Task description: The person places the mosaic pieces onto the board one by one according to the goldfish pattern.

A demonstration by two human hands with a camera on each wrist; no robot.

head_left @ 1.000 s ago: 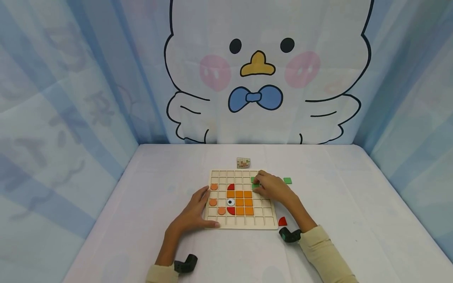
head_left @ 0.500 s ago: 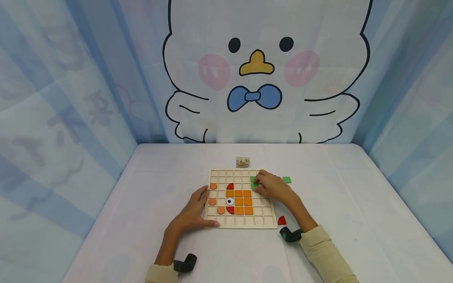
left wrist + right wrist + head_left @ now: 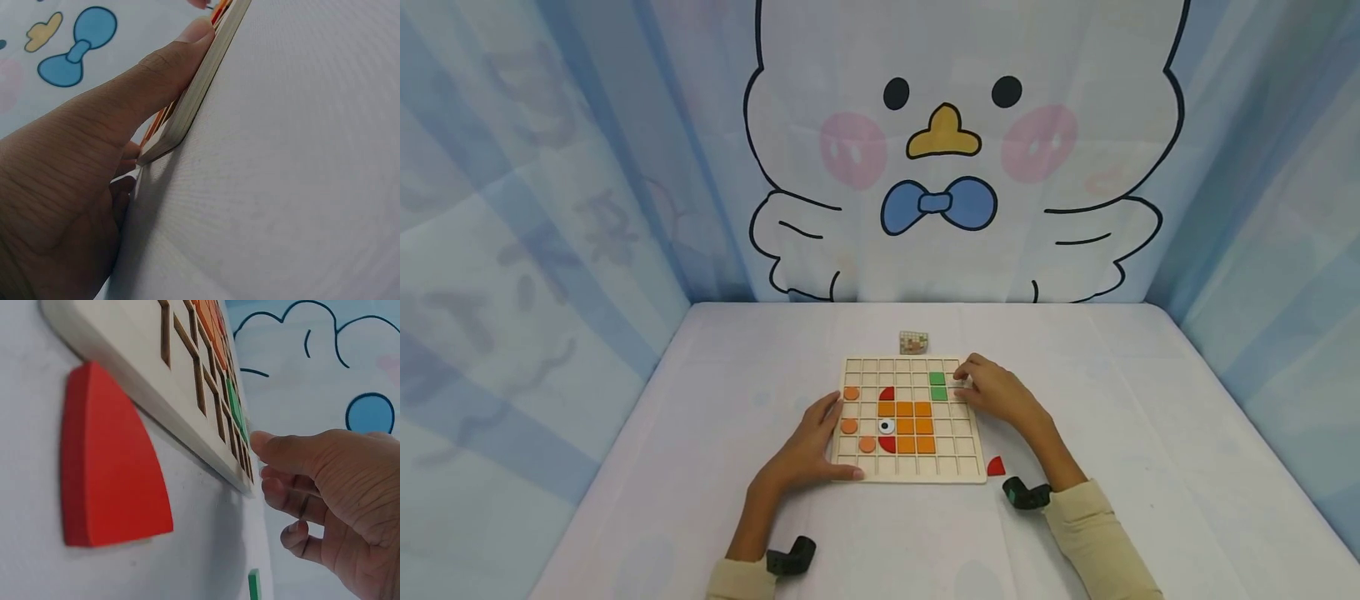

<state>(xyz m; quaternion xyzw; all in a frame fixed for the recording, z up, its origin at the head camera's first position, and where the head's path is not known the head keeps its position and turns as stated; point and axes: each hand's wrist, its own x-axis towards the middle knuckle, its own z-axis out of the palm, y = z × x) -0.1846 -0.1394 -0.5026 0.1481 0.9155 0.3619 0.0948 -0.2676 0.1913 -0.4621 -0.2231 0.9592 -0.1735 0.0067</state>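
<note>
A wooden grid board [image 3: 925,468] lies on the table. My left hand [image 3: 808,446] grips its near left corner, thumb on the front edge and fingers along the left side. My right hand [image 3: 1003,396] hovers over the board's right edge, fingers bent and holding nothing. Just left of its fingertips, two green square tiles [image 3: 937,379] sit in the grid. In the right wrist view a loose green tile [image 3: 254,585] lies on the table below that hand; the hand hides it in the head view. A red quarter-round piece [image 3: 112,462] lies beside the board.
On the board are orange squares [image 3: 915,427], an eye piece [image 3: 887,426], two red quarter-rounds [image 3: 887,445] and round orange pieces [image 3: 848,426]. A small patterned card [image 3: 913,342] lies behind the board. A cartoon curtain [image 3: 951,258] hangs at the table's back.
My right hand has let go of the nearer green tile and moved right, off the two green tiles, covering the loose one. The left hand has stayed on the board.
</note>
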